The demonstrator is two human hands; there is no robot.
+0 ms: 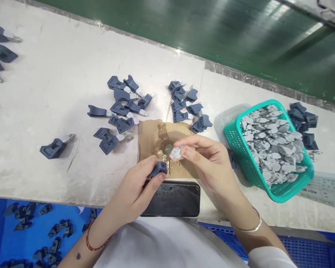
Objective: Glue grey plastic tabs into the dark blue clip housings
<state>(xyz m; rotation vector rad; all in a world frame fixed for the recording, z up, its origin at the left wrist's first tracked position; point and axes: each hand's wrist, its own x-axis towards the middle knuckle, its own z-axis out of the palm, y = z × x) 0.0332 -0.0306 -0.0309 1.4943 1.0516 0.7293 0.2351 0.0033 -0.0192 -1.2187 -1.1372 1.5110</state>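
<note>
My left hand [141,182] is closed around a dark blue-grey plastic part [159,169], its hollow end turned toward my right hand. Between the thumb and fingers of my right hand [205,158] is a small light grey part [177,152], pinched a little above the table. Below both hands lies a piece of brown cardboard [146,139] with wet, shiny spots. A small round cap [168,148] sits on it, partly behind the right fingertips. The two parts are apart from each other.
A green basket [289,197] full of light grey parts stands at the right. A phone [174,201] lies at the table's front edge. Joined blue-grey and light parts [124,108] lie in groups on the white table [67,74]. Loose dark parts [56,247] fill a blue bin below left.
</note>
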